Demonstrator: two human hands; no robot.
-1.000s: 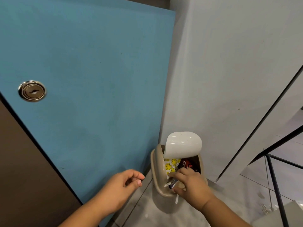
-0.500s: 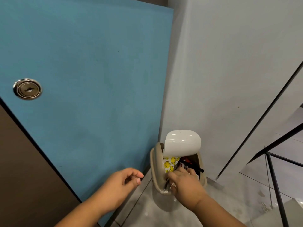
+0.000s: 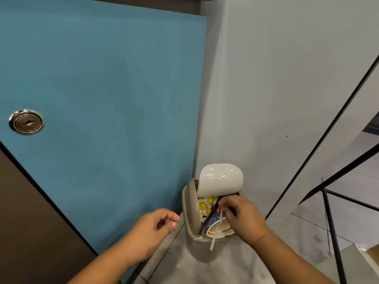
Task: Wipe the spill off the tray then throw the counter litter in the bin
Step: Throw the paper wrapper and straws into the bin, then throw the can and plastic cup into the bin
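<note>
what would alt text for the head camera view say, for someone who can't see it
A person's right hand pushes a paper cup and a white straw into a small beige bin whose white swing lid is tipped open. The left hand hovers empty, loosely curled, beside the bin. The bin stands on a grey floor between a blue door and a grey wall.

A blue cabinet door with 1 round metal lock meets a grey wall; black railing stands right.
</note>
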